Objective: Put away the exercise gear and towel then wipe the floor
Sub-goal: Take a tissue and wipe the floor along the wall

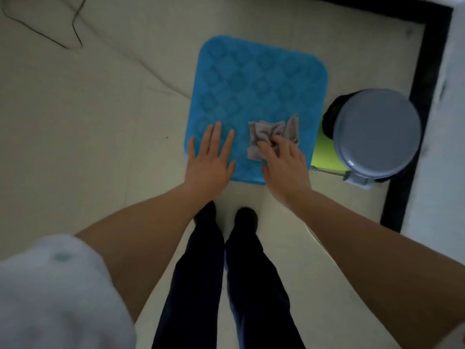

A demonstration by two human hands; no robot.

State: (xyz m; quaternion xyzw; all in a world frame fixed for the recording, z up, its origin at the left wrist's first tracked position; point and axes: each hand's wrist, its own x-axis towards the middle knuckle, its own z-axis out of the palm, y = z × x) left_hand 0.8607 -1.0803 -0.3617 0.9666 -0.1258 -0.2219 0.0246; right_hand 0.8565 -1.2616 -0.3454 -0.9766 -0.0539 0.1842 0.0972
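Two hands over blue mat (251, 91) on floor (88, 122). Right hand (284, 165) pinches crumpled grey cloth (271, 136) near mat's front right corner; left hand (211, 157) spread flat at front left corner. Mat not yet stowed; floor wiping apparently still ahead.

Floor (100, 117) left of the mat (256, 79) lies open; a bin (377, 132) crowds its right edge, a cable (75, 28) trails far-left.

My right hand (285, 163) pinches a crumpled grey cloth (273, 136) over the blue mat (254, 84); my left hand (211, 157) spreads flat beside it. A lidded grey bin (377, 133) stands just right of the mat on the pale floor (100, 122).
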